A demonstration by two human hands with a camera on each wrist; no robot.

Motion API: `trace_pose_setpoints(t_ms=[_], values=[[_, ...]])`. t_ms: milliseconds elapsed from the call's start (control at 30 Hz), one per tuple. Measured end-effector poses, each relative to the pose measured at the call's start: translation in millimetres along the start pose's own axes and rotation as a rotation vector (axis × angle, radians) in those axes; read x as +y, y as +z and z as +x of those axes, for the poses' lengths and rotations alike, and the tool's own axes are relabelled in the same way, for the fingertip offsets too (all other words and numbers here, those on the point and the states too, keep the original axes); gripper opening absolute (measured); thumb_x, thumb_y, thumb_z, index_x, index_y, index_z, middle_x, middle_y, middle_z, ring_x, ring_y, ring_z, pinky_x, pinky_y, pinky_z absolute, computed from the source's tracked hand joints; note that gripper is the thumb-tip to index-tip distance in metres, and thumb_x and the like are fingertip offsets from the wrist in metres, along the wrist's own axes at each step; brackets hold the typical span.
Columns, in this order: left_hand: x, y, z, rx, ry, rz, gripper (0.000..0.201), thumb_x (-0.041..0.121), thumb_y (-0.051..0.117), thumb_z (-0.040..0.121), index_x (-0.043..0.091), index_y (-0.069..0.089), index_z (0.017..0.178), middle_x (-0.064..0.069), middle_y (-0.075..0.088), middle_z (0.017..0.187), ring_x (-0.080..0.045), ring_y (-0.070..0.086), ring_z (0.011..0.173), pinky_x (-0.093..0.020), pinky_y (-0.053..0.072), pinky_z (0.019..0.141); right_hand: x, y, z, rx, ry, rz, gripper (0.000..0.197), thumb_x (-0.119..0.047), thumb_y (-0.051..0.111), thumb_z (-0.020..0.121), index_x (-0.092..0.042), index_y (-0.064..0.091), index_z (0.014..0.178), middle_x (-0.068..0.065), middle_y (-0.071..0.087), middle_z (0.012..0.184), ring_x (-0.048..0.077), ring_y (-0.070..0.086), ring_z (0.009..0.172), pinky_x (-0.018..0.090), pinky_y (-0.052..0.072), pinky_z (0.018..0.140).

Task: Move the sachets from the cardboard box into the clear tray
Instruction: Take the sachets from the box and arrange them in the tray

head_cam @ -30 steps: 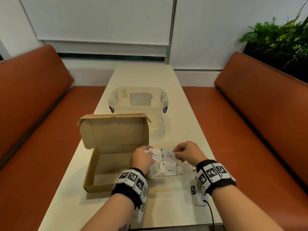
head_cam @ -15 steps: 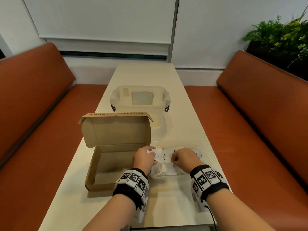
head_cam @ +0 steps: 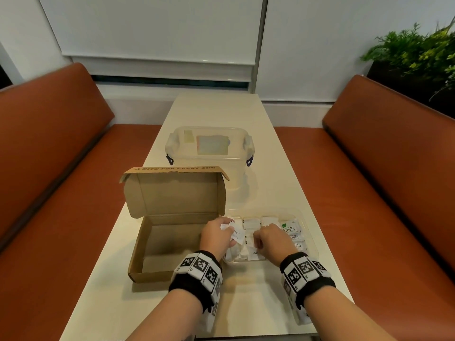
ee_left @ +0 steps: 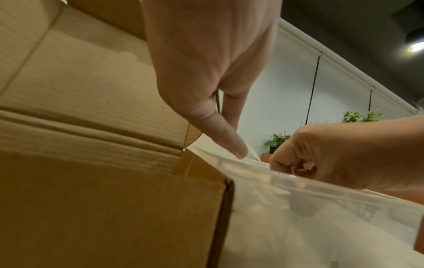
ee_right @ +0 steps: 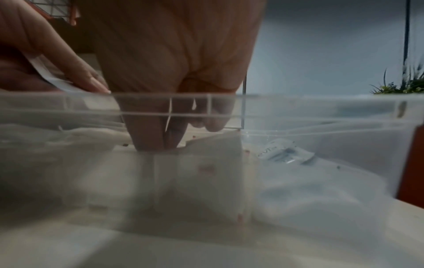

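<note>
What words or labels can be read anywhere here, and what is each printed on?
"A BITE FOR EVERY ONE": raised lid edge of the brown cardboard box.
"Stevia": green-marked white sachets at the right of the clear plastic tray.
"Pepper": white sachet pinched in the left hand.
Lidded clear tub's label: too blurred to read.

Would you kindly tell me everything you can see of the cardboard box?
The cardboard box is plain brown corrugated board, shallow and rectangular, and sits on the table left of the clear tray. Its hinged lid stands open at the far side, its front flap printed "A BITE FOR EVERY ONE". The visible interior looks empty. The left hand holds white sachets over its right wall.
</note>
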State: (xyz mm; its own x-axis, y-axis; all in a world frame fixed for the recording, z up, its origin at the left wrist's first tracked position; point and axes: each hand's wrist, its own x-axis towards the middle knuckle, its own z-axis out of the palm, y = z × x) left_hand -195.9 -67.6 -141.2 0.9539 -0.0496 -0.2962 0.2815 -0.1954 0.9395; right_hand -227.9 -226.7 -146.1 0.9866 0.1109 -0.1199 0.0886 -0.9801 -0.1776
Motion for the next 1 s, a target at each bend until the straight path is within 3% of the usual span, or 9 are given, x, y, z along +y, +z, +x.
trace_pose_setpoints(t_ms=[100, 233, 367, 433, 500, 600, 700, 833, 1000], values=[[1.2, 0.5, -2.8, -0.020, 0.002, -0.005, 0.015, 0.001, 0.058, 0.088, 0.008, 0.065, 0.099, -0.016, 0.062, 0.107, -0.025, 0.065, 0.087, -0.036, 0.059, 0.074, 0.7, -0.8, -0.1, -0.005, 0.005, 0.032, 0.015, -0.006, 0.057, 0.083, -0.014, 0.067, 0.090, 0.004, 0.066, 0.095, 0.021, 0.057, 0.094, 0.027, 0.045, 0.074], [3.8, 2.2, -5.3, -0.037, 0.002, -0.037, 0.010, 0.001, 0.065, 0.085, 0.011, 0.064, 0.088, -0.015, 0.059, 0.111, -0.024, 0.066, 0.088, -0.024, 0.059, 0.065, -2.7, -10.7, 0.4, 0.135, 0.109, 0.351, 0.018, -0.018, 0.060, 0.088, -0.019, 0.064, 0.105, -0.003, 0.065, 0.097, 0.012, 0.057, 0.086, 0.025, 0.046, 0.078], [5.5, 4.3, -7.1, -0.068, -0.006, -0.079, 0.010, 0.000, 0.067, 0.083, 0.008, 0.062, 0.086, -0.020, 0.060, 0.109, -0.026, 0.064, 0.086, -0.023, 0.058, 0.062, -13.0, -26.5, 1.3, 0.160, 0.181, 0.821, 0.018, -0.021, 0.054, 0.093, -0.011, 0.069, 0.094, 0.010, 0.068, 0.079, 0.011, 0.056, 0.058, 0.022, 0.049, 0.049], [5.6, 5.0, -7.4, -0.070, -0.005, -0.094, 0.008, 0.002, 0.067, 0.084, 0.007, 0.061, 0.086, -0.019, 0.060, 0.106, -0.028, 0.065, 0.087, -0.022, 0.058, 0.061, -14.5, -30.6, -0.2, 0.126, 0.175, 0.884, 0.013, -0.018, 0.059, 0.090, -0.010, 0.070, 0.091, 0.005, 0.063, 0.069, 0.008, 0.054, 0.053, 0.019, 0.048, 0.045], [5.0, 5.7, -6.7, -0.060, -0.004, -0.097, 0.002, 0.006, 0.064, 0.088, 0.005, 0.062, 0.086, -0.012, 0.060, 0.100, -0.025, 0.065, 0.084, -0.022, 0.058, 0.060, -11.6, -31.8, -0.9, 0.081, 0.149, 0.814, 0.009, -0.009, 0.066, 0.084, -0.011, 0.069, 0.092, -0.003, 0.059, 0.065, 0.005, 0.054, 0.054, 0.015, 0.048, 0.049], [4.4, 5.8, -4.9, -0.009, -0.018, -0.166, 0.014, 0.010, 0.051, 0.095, 0.004, 0.063, 0.089, -0.009, 0.065, 0.087, -0.017, 0.065, 0.077, -0.021, 0.056, 0.059, -1.2, -33.2, -0.9, 0.079, 0.169, 0.626, 0.013, -0.008, 0.070, 0.080, -0.016, 0.069, 0.089, -0.008, 0.061, 0.066, 0.004, 0.056, 0.062, 0.007, 0.040, 0.054], [3.6, 3.9, -5.4, 0.014, 0.003, -0.134, 0.016, 0.016, 0.044, 0.099, 0.011, 0.059, 0.095, -0.006, 0.070, 0.088, -0.016, 0.063, 0.073, -0.024, 0.052, 0.060, 7.4, -34.3, -1.7, 0.003, 0.168, 0.433, 0.009, -0.011, 0.071, 0.080, -0.018, 0.070, 0.085, -0.007, 0.064, 0.078, 0.008, 0.057, 0.073, 0.013, 0.041, 0.063], [0.5, 1.5, -5.1, 0.044, 0.132, 0.142, 0.012, 0.024, 0.044, 0.099, 0.020, 0.054, 0.095, 0.004, 0.073, 0.092, -0.012, 0.059, 0.082, -0.027, 0.045, 0.071, 7.7, -29.6, -2.6, -0.065, 0.135, 0.303, 0.009, -0.011, 0.069, 0.081, -0.017, 0.073, 0.085, -0.003, 0.070, 0.091, 0.009, 0.060, 0.079, 0.018, 0.047, 0.074], [1.3, -1.3, -8.1, 0.020, 0.173, 0.208, 0.006, 0.016, 0.063, 0.088, 0.019, 0.063, 0.083, 0.000, 0.067, 0.098, -0.013, 0.058, 0.077, -0.024, 0.044, 0.067, 3.0, -19.0, 0.9, -0.054, 0.097, 0.193, 0.014, -0.010, 0.062, 0.084, -0.019, 0.073, 0.089, -0.002, 0.071, 0.096, 0.014, 0.064, 0.090, 0.023, 0.051, 0.084]])
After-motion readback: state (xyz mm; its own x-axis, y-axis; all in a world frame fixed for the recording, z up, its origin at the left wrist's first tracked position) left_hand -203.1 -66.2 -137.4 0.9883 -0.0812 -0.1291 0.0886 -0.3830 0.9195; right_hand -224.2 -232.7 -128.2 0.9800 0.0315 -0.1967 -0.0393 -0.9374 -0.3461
